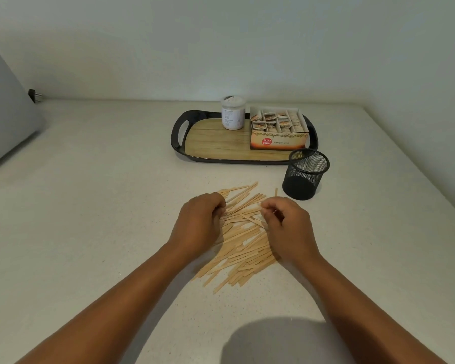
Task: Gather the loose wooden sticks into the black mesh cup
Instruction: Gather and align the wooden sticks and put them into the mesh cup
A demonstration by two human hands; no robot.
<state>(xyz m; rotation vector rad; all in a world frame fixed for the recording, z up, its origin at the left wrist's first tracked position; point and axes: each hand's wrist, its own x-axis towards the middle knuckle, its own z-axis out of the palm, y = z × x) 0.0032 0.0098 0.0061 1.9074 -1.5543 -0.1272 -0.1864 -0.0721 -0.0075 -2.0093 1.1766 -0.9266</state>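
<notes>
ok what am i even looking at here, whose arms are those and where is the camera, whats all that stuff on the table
There is no machine here. A person wears one wide-angle camera on the head, looking forward and down, so the two bare arms coming in from the bottom are that person's own.

On the pale counter lies a loose pile of flat wooden sticks. The left hand and the right hand rest on either side of the pile, fingers curled in among the sticks; whether either has actually pinched any is hard to tell.

Beyond the pile, to the right, stands a black mesh cup, upright and apparently empty. Behind it sits a black-rimmed tray holding a white jar and an open box of ginger tea bags.
</notes>
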